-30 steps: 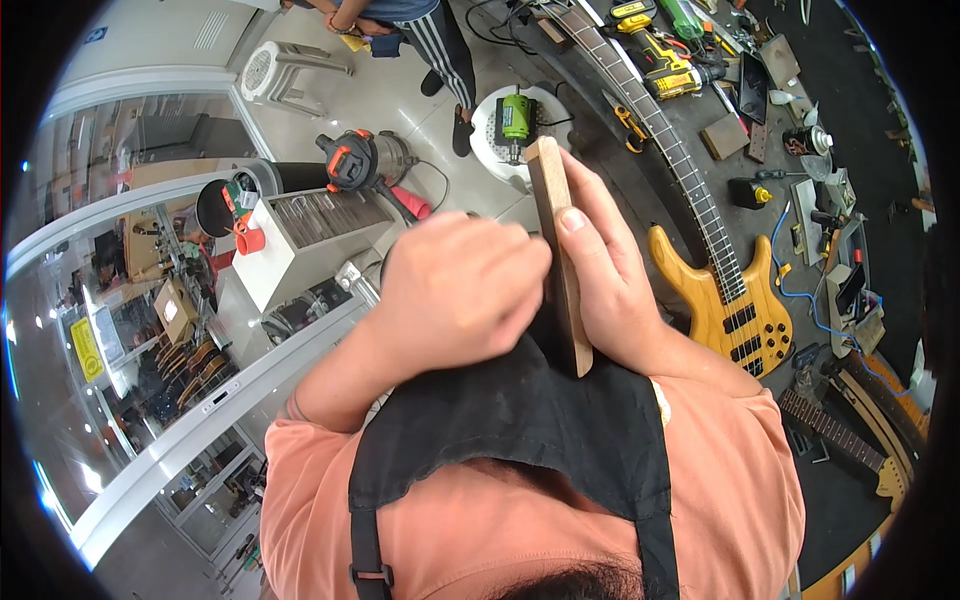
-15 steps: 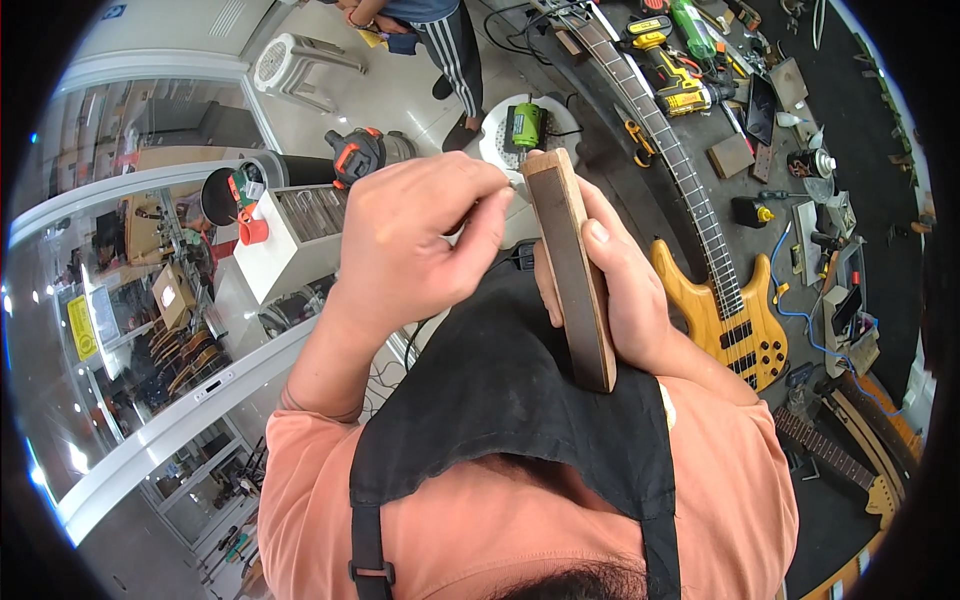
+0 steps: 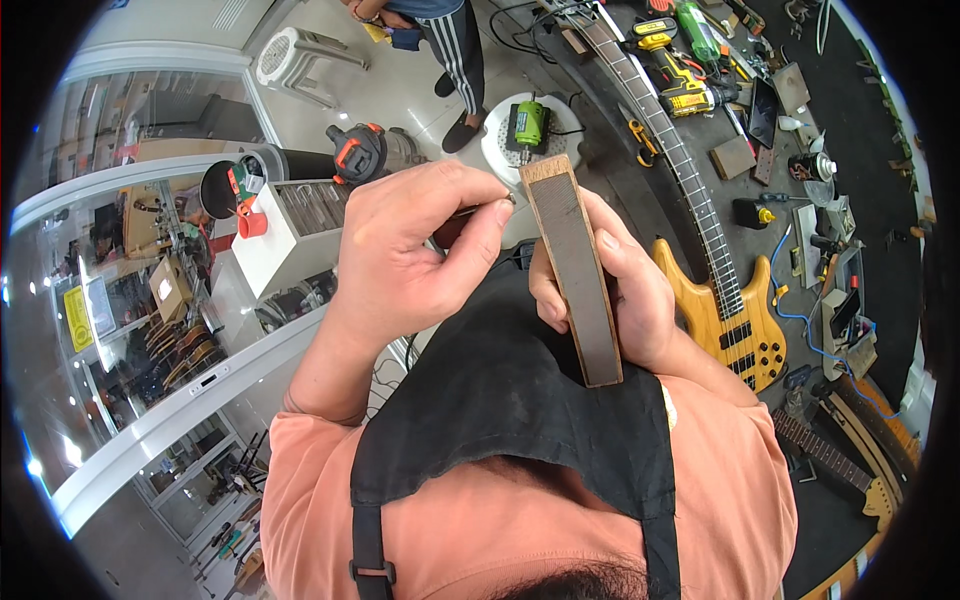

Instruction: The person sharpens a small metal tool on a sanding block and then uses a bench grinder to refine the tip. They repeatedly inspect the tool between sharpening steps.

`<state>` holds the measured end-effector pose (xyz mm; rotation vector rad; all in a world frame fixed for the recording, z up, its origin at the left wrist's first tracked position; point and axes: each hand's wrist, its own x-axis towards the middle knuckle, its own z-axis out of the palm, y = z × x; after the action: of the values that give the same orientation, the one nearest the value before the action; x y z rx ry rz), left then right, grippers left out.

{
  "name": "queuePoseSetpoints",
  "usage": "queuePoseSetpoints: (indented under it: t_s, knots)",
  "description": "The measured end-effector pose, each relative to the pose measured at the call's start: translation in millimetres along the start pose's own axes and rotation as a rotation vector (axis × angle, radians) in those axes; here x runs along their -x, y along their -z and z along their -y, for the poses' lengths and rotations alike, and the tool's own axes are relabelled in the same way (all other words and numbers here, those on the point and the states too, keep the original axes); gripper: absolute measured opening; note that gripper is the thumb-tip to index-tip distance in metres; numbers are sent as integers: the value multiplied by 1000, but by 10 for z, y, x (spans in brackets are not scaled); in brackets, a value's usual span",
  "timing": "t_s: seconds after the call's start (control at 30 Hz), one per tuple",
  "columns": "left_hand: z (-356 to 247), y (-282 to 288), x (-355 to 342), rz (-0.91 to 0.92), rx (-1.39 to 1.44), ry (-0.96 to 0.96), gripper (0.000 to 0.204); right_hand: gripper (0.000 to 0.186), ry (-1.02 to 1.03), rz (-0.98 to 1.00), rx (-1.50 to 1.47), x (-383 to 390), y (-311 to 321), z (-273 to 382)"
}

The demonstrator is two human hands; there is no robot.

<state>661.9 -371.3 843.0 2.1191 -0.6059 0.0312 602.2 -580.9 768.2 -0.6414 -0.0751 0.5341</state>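
Note:
My right hand (image 3: pixel 632 285) grips a long wooden block (image 3: pixel 575 265) with a flat, dark grey, rough-looking face, like a sanding block. The block stands nearly lengthwise in front of my chest, its grey face turned up toward me. Fingers wrap its left edge and the thumb lies along the right edge. To the left of its far end, my left hand (image 3: pixel 415 245) is closed in a pinch. A tiny dark tip shows between thumb and forefinger; the rest is hidden, and its kind is unclear. A small gap separates this tip from the block.
A green motor tool (image 3: pixel 528 125) sits on a white stool (image 3: pixel 497 142) ahead. The workbench at right carries a wooden bass guitar (image 3: pixel 735 320), a yellow drill (image 3: pixel 690 95) and several small tools. A person (image 3: pixel 455 55) stands beyond. A vacuum (image 3: pixel 365 155) stands at left.
The block has rolled in my right hand, so its grey face shows more fully. My left fingertips have shifted slightly down and away from the block's far end.

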Motion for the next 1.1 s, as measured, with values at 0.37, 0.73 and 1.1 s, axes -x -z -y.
queuePoseSetpoints:
  t_s: [0.37,0.73,1.1]
  knots:
    - [-13,-71,-24,70,-283,-315,22,71,120,-131,172,27,-97,-15]
    - [-58,-285,153,270,-319,-414,28,59,201,-294,340,-16,-50,-75]
    - [63,-221,430,159,647,196,3,62,95,-260,226,-138,-79,70]
